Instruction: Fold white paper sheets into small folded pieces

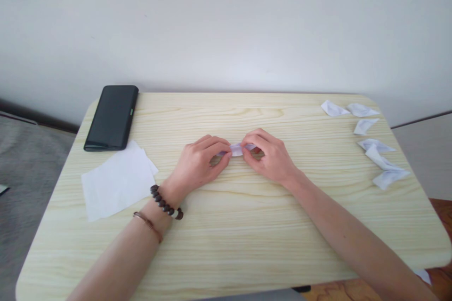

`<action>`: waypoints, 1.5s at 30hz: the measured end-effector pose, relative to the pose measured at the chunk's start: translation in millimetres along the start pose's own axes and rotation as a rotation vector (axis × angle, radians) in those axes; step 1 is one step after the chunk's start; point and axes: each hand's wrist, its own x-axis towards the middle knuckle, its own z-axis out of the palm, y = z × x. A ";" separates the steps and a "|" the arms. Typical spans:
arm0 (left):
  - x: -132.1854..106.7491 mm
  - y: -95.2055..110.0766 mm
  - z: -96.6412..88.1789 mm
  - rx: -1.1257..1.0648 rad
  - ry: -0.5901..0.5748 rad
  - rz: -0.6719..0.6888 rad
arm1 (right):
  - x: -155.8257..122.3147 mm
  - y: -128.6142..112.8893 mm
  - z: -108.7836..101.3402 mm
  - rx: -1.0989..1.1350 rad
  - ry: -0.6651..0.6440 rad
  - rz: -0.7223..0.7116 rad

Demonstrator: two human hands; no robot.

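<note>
A small folded piece of white paper (236, 150) is held between my two hands just above the middle of the table. My left hand (203, 160) pinches its left end between thumb and fingers. At the other end, my right hand (267, 156) grips it the same way. The fingers cover both ends, so only the short middle of the paper shows. Several folded white paper pieces (366, 126), shaped like little boats, lie along the table's right side. Flat white sheets (118, 183) rest to the left of my left hand.
A black device with a dark screen (112, 117), like a phone or power bank, lies at the back left of the wood-patterned table (226, 235). A white wall (226, 28) rises behind the table's back edge. Part of a white piece (423, 275) shows below the right front edge.
</note>
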 end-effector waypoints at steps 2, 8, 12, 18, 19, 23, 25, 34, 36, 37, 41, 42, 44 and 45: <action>0.0 -0.1 -0.4 -0.001 -0.005 -0.002 | 0.1 0.2 0.1 0.000 -0.005 0.000; -0.2 -0.8 -0.4 0.000 -0.010 -0.002 | 1.2 1.4 -0.4 0.003 -0.004 -0.001; -1.1 -2.3 1.4 -0.012 0.019 -0.018 | 1.1 1.4 -0.5 0.007 -0.006 -0.001; -1.9 -2.2 2.5 -0.020 0.017 -0.070 | 1.2 0.8 0.5 0.007 -0.005 -0.006; -2.0 -1.8 2.4 -0.015 0.015 -0.076 | 1.1 0.7 0.4 0.006 -0.011 -0.007; -2.1 -0.6 1.8 -0.011 0.002 -0.085 | 0.6 0.5 -0.7 -0.014 -0.032 -0.017; -2.1 -0.3 1.3 -0.006 0.002 -0.091 | 0.7 0.7 -1.0 -0.027 -0.036 -0.024; -0.5 2.1 -1.2 -0.006 -0.035 -0.097 | 1.5 1.1 -1.4 -0.046 -0.050 -0.036; -1.0 2.0 -0.8 0.001 -0.021 -0.095 | 1.3 0.9 -1.2 -0.047 -0.054 -0.026; -1.5 1.8 -0.3 0.005 -0.007 -0.097 | 1.4 0.9 -1.2 -0.049 -0.053 -0.025; -2.8 0.8 1.5 0.027 0.066 -0.111 | 2.0 1.8 -1.3 -0.088 -0.054 -0.080; -2.8 0.8 1.5 0.029 0.072 -0.110 | 2.1 2.3 -1.3 -0.103 -0.063 -0.099; -2.5 1.2 1.2 0.023 0.061 -0.103 | 1.9 3.1 -1.1 -0.137 -0.085 -0.124; -2.2 1.6 0.8 0.015 0.046 -0.098 | 1.7 3.4 -0.8 -0.157 -0.097 -0.131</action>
